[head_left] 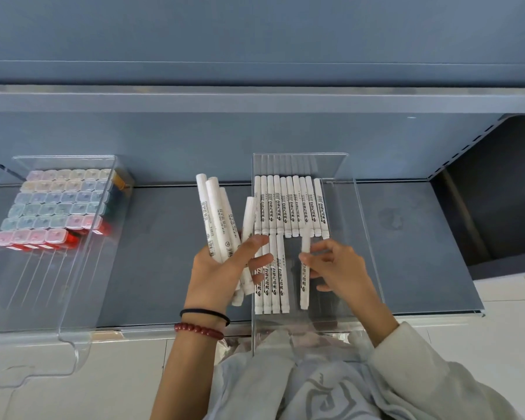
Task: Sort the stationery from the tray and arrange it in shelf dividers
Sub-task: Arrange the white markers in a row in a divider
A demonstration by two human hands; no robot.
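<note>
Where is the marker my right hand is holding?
In the head view, right of centre: the marker pinched by the right hand is inside the clear divider, right of the front row of four markers.

On the shelf (170, 244) stand two dividers, well apart. The left divider (82, 268) holds boxes (58, 204) at its far end. The right divider (367, 237) holds a far row (288, 207) of markers and a near row (272, 286) at its left. Right of that row, the right hand (337, 268) pinches one marker (304, 283). Between the dividers, the left hand (222, 271) holds a bunch (215, 216).
</note>
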